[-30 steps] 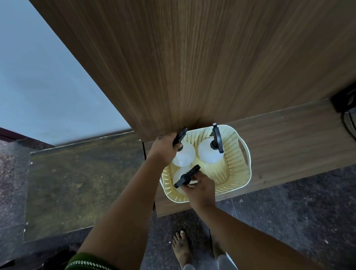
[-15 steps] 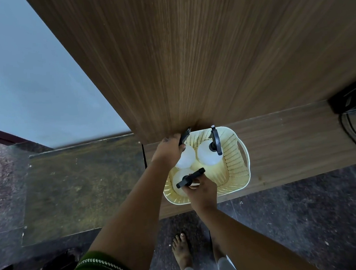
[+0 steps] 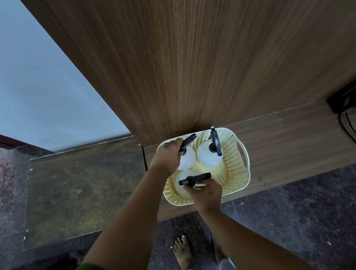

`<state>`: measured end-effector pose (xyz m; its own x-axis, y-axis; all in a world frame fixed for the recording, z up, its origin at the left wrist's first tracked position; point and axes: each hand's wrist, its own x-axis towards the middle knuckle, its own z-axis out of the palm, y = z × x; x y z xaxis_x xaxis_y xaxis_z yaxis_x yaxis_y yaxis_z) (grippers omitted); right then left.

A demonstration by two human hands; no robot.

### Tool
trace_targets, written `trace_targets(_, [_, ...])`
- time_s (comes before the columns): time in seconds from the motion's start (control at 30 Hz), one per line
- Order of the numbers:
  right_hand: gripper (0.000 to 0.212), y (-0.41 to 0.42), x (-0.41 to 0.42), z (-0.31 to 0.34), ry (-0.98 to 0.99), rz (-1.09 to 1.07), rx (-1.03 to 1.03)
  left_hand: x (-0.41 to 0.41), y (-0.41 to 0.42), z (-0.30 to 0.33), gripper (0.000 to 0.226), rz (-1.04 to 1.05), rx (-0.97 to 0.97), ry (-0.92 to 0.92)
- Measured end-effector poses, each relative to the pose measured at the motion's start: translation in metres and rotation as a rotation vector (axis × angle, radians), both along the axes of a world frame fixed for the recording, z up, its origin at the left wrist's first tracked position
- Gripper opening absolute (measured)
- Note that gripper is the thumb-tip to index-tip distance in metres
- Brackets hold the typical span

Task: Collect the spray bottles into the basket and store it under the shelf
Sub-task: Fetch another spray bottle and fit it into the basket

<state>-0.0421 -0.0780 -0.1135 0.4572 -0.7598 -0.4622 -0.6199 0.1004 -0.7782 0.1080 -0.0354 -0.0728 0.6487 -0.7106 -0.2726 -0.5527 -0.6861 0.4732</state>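
Basket [image 3: 236, 168] sits on the lower wooden ledge [image 3: 291, 137] near its left end, long axis running front-left to back-right, back rim at the shelf [image 3: 209, 56] edge. Three spray bottles [image 3: 207, 156] upright inside, black triggers pointing differing ways. Your left hand [image 3: 168, 157] grips the basket's back-left rim; your right hand [image 3: 208, 191] grips the front rim. Left bottle partly hidden.

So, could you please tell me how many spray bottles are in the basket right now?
3. One spray bottle sits far-left under the left hand, one far-right, one nearest, by the right hand. The basket seems to hide none.
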Motion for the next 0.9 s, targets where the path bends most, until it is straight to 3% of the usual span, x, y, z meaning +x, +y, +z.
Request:
trace_targets(0.2, [0.036, -0.004, 0.002, 0.001, 0.036, 0.031, 0.000, 0.004, 0.002, -0.006, 0.021, 0.083, -0.030, 0.033])
trace_targets(0.33, [0.033, -0.005, 0.001, 0.004, 0.036, 0.072, -0.003, 0.004, 0.005, -0.008, 0.036, 0.154, -0.040, 0.077])
trace_targets(0.57, [0.064, -0.007, -0.003, 0.008, -0.031, 0.079, 0.056, -0.002, 0.012, -0.011, 0.054, 0.157, -0.005, 0.050])
trace_targets(0.9, [0.038, -0.012, -0.015, 0.003, 0.018, 0.022, 0.190, -0.011, 0.016, -0.008, 0.062, 0.209, -0.016, 0.046])
